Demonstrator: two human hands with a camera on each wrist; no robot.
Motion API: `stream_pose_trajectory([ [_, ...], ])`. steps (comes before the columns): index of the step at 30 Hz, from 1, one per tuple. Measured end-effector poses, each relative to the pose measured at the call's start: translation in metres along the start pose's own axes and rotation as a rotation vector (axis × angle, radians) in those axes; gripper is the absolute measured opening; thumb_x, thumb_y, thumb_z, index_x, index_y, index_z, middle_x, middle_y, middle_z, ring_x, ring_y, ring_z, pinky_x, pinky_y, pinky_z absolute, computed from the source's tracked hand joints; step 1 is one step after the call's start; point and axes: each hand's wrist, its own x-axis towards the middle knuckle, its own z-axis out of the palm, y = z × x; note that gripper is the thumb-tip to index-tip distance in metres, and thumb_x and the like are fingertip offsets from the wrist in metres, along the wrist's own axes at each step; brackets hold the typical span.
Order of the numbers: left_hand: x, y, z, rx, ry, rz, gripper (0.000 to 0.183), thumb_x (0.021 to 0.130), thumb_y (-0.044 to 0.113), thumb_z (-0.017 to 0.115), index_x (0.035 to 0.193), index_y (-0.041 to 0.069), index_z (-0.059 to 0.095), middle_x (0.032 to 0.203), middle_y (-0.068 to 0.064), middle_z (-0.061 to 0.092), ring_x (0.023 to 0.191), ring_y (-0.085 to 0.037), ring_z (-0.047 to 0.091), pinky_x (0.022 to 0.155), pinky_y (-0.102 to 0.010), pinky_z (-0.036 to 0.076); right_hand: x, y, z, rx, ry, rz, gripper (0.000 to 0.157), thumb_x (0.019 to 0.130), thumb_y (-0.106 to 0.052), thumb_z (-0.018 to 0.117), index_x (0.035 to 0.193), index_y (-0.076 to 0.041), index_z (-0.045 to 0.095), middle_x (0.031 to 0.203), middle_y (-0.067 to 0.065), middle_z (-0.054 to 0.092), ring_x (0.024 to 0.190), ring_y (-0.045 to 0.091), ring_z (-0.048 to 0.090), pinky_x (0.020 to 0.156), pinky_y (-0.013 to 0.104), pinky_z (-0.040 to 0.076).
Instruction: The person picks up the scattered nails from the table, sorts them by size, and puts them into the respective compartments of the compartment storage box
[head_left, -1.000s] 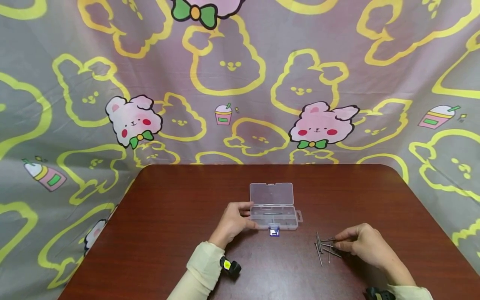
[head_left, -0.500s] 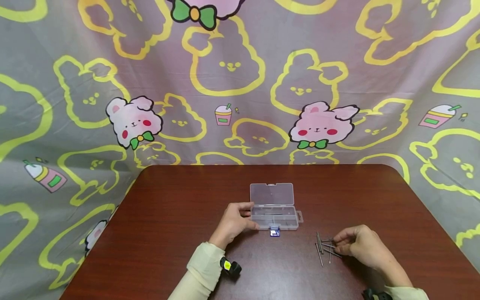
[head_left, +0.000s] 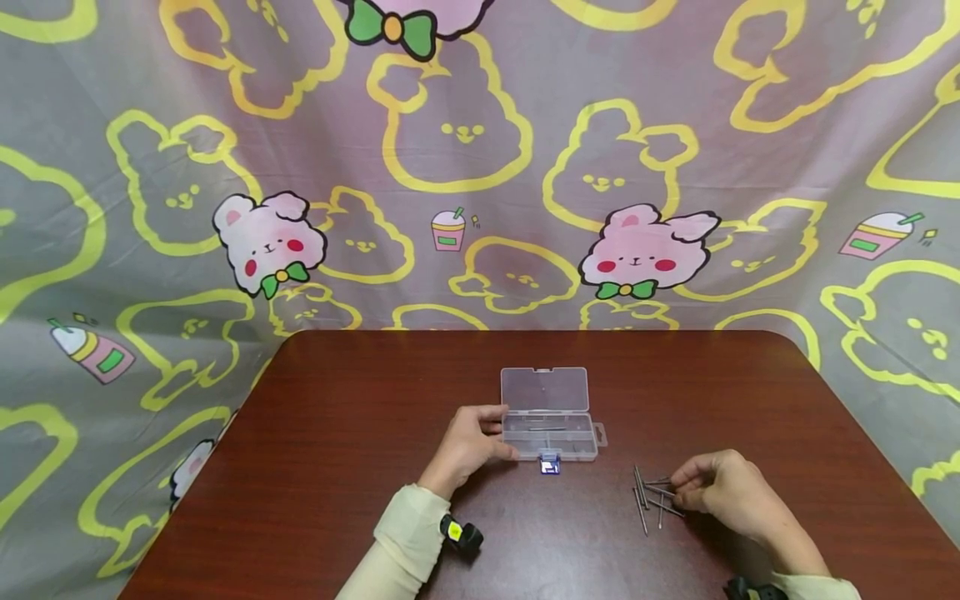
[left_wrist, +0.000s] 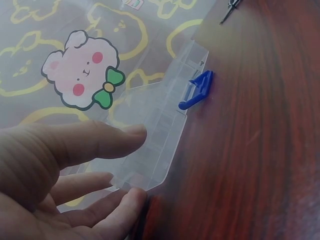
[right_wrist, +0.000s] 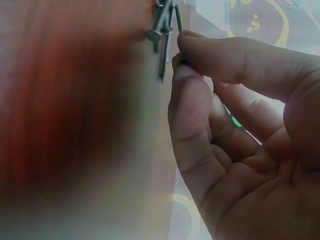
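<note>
A clear plastic compartment box (head_left: 579,454) lies on the table with its lid (head_left: 543,389) flipped back and a blue latch (head_left: 550,465) hanging at the front. A thin metal piece (head_left: 547,428) rests in its rear compartment. My left hand (head_left: 467,446) holds the box's left end, thumb toward the front corner and fingers toward the back. To the right of the box, several metal nails (head_left: 641,500) form a loose crossed pile. Thumb and index finger of my right hand (head_left: 727,492) pinch a nail (right_wrist: 179,18) at the pile's right side; its gripped end is hidden.
The dark red-brown wooden table (head_left: 360,400) extends around the box and pile. Behind it hangs a grey curtain (head_left: 420,275) printed with yellow outlines and pink rabbit faces. Black wrist cameras sit on both forearms, one on the left wrist (head_left: 461,536).
My right hand shifts very slightly at the nails, and the nail near its fingertips changes its angle a little. The left hand and the box stay in place.
</note>
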Motion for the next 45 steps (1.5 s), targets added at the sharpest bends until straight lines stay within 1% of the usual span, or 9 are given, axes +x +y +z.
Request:
stream_pose_trajectory([
  [7, -0.001, 0.000, -0.001, 0.013, 0.004, -0.012, 0.074, 0.060, -0.014, 0.088, 0.130, -0.003, 0.065, 0.116, -0.017, 0.066, 0.101, -0.028, 0.061, 0.071, -0.029, 0.057, 0.003, -0.004, -0.003, -0.006, 0.009, -0.006, 0.015, 0.074, -0.008, 0.085, 0.086, -0.011, 0.076, 0.075, -0.002, 0.069, 0.066, 0.012, 0.063, 0.060, 0.027, 0.049],
  [11, -0.002, 0.000, -0.001, 0.030, 0.002, -0.002, 0.075, 0.060, -0.013, 0.089, 0.130, -0.003, 0.065, 0.118, -0.016, 0.066, 0.101, -0.028, 0.061, 0.072, -0.030, 0.057, 0.006, -0.006, -0.002, -0.025, 0.021, -0.007, 0.014, 0.076, -0.010, 0.085, 0.086, -0.012, 0.076, 0.074, -0.004, 0.068, 0.066, 0.012, 0.062, 0.061, 0.028, 0.048],
  [17, -0.002, -0.001, 0.000, 0.043, -0.005, -0.002, 0.074, 0.060, -0.011, 0.089, 0.130, -0.001, 0.066, 0.118, -0.015, 0.065, 0.103, -0.027, 0.061, 0.073, -0.031, 0.057, 0.012, -0.016, 0.000, 0.015, 0.026, -0.008, 0.012, 0.078, -0.006, 0.082, 0.087, -0.010, 0.076, 0.074, -0.002, 0.068, 0.067, 0.015, 0.064, 0.062, 0.029, 0.049],
  [24, -0.001, -0.001, 0.000, 0.039, -0.003, 0.004, 0.074, 0.060, -0.012, 0.089, 0.130, -0.002, 0.066, 0.116, -0.016, 0.065, 0.101, -0.027, 0.061, 0.072, -0.031, 0.057, 0.021, -0.028, 0.005, 0.060, 0.033, -0.062, 0.011, 0.079, -0.003, 0.081, 0.088, -0.007, 0.076, 0.075, 0.000, 0.068, 0.068, 0.015, 0.063, 0.059, 0.028, 0.051],
  [29, -0.001, -0.001, -0.001, 0.041, -0.005, 0.003, 0.073, 0.061, -0.011, 0.089, 0.130, -0.001, 0.066, 0.115, -0.016, 0.065, 0.102, -0.028, 0.061, 0.072, -0.031, 0.057, 0.028, -0.037, 0.009, 0.084, 0.023, -0.066, 0.011, 0.080, 0.000, 0.080, 0.088, -0.006, 0.076, 0.075, 0.001, 0.067, 0.069, 0.016, 0.063, 0.059, 0.029, 0.052],
  [38, -0.002, 0.000, -0.001, 0.027, -0.002, 0.002, 0.074, 0.060, -0.012, 0.088, 0.130, -0.002, 0.065, 0.115, -0.016, 0.066, 0.101, -0.027, 0.062, 0.072, -0.031, 0.057, 0.040, -0.049, 0.016, 0.065, 0.035, -0.123, 0.012, 0.078, 0.002, 0.079, 0.087, -0.006, 0.076, 0.076, -0.001, 0.068, 0.071, 0.016, 0.063, 0.061, 0.028, 0.052],
  [45, -0.001, 0.000, -0.001, 0.015, -0.004, 0.008, 0.074, 0.059, -0.013, 0.088, 0.129, -0.003, 0.065, 0.113, -0.017, 0.066, 0.099, -0.026, 0.062, 0.071, -0.031, 0.057, 0.048, -0.058, 0.022, 0.095, 0.032, -0.131, 0.013, 0.077, 0.004, 0.078, 0.087, -0.004, 0.076, 0.076, 0.000, 0.068, 0.071, 0.017, 0.063, 0.061, 0.029, 0.052],
])
